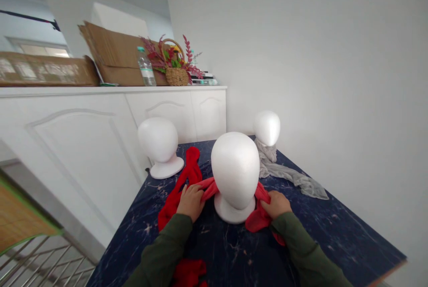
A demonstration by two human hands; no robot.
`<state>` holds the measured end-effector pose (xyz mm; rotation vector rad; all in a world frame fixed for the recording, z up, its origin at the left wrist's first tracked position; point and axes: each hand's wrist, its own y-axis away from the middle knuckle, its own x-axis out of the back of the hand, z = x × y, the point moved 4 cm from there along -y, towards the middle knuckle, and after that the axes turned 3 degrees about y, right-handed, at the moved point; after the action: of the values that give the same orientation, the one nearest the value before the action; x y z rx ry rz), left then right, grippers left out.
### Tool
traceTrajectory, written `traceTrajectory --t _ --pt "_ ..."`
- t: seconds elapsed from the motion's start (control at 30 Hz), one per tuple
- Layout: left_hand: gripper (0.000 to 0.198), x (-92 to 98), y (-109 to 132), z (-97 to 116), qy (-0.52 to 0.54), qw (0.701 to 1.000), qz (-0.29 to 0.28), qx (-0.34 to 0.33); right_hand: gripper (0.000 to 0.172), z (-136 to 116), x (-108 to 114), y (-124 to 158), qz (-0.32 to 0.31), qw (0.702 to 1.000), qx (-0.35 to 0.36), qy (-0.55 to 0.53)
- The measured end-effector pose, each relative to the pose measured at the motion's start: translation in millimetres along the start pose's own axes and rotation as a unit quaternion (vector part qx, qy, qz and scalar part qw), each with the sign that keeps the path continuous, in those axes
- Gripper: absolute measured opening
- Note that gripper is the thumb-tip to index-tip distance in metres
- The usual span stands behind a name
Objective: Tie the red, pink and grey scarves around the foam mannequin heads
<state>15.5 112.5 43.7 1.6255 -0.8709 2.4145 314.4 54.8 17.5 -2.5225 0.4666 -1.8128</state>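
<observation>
Red scarf (187,175) crumpled, wrapped round white foam head (236,171); left hand (191,200), right hand (276,203) both gripping it.

Both hands grip a red scarf (190,175) wrapped around the neck of a white foam head (236,169) on a dark marbled counter (334,229): left hand (191,200) and right hand (276,203) each clutch one side. Two more foam heads stand behind.

Three white foam heads (236,169), one grey scarf (294,178), at least one red scarf (189,173), one water bottle (146,67), one flower basket (177,75).
</observation>
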Motion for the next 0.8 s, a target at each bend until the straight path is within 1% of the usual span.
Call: traceTrajectory --t 0.07,0.1,0.13,0.17,0.2,0.23,0.27,0.3,0.33,0.37,0.4,0.43,0.47,0.53,0.6,0.67,0.73,0.77,0.8 --pt "0.023 14.0 -1.5 6.8 0.035 0.999 0.037 0.0 0.028 6.3 6.1 -0.6 0.014 0.998 -0.024 -0.056" --pt "0.022 20.6 -2.5 10.9 0.066 0.997 0.05 0.012 0.028 8.8 7.8 -1.0 0.017 0.993 -0.034 -0.116" --pt "0.019 26.2 -3.5 14.8 0.111 0.992 0.058 0.035 0.03 10.3 8.2 -0.8 0.015 0.98 -0.046 -0.195" --pt "0.017 30.5 -4.2 18.3 0.174 0.98 0.063 0.069 0.032 10.2 7.6 0.3 0.006 0.955 -0.057 -0.291" --pt "0.017 32.8 -4.3 21.2 0.258 0.957 0.066 0.113 0.034 8.2 5.8 2.8 -0.012 0.917 -0.069 -0.393" --pt "0.019 32.4 -3.7 24.0 0.357 0.918 0.063 0.16 0.035 3.3 2.8 6.9 -0.044 0.865 -0.082 -0.492" --pt "0.022 29.2 -2.4 27.5 0.461 0.862 0.049 0.205 0.036 -4.4 -1.2 12.7 -0.091 0.805 -0.095 -0.579" --pt "0.024 23.9 -0.6 32.2 0.559 0.794 0.025 0.238 0.036 -14.4 -5.5 20.0 -0.144 0.743 -0.107 -0.645" --pt "0.026 17.8 1.5 37.7 0.64 0.724 -0.002 0.257 0.035 -25.5 -9.2 28.1 -0.188 0.688 -0.116 -0.691" --pt "0.028 11.7 3.7 43.0 0.701 0.662 -0.027 0.263 0.034 -36.2 -12.5 35.7 -0.212 0.649 -0.121 -0.72" --pt "0.03 5.7 6.0 47.3 0.743 0.614 -0.045 0.262 0.033 -45.5 -15.7 42.1 -0.215 0.628 -0.123 -0.738" --pt "0.031 -0.3 8.3 50.5 0.768 0.584 -0.058 0.258 0.034 -52.7 -19.4 47.0 -0.197 0.623 -0.123 -0.747" --pt "0.032 -6.2 10.6 52.9 0.778 0.571 -0.071 0.252 0.037 -57.7 -23.5 50.4 -0.165 0.633 -0.122 -0.747" --pt "0.031 -17.9 15.3 57.2 0.772 0.574 -0.111 0.248 0.043 -62.6 -33.2 54.4 -0.098 0.673 -0.114 -0.725" --pt "0.025 -25.2 19.0 62.0 0.747 0.598 -0.164 0.239 0.043 -63.5 -42.1 56.0 -0.058 0.715 -0.096 -0.69" --pt "0.023 -24.7 19.9 66.3 0.711 0.645 -0.199 0.197 0.042 -62.8 -46.5 56.9 -0.044 0.747 -0.071 -0.66" --pt "0.027 -19.8 19.0 69.7 0.656 0.711 -0.22 0.131 0.045 -62.7 -44.3 58.2 -0.045 0.775 -0.046 -0.629" --pt "0.03 -17.4 18.3 71.1 0.624 0.743 -0.222 0.098 0.046 -63.2 -40.4 59.0 -0.042 0.795 -0.031 -0.604" --pt "0.031 -15.7 17.5 72.0 0.6 0.767 -0.215 0.074 0.044 -64.0 -35.1 59.8 -0.036 0.822 -0.015 -0.568"
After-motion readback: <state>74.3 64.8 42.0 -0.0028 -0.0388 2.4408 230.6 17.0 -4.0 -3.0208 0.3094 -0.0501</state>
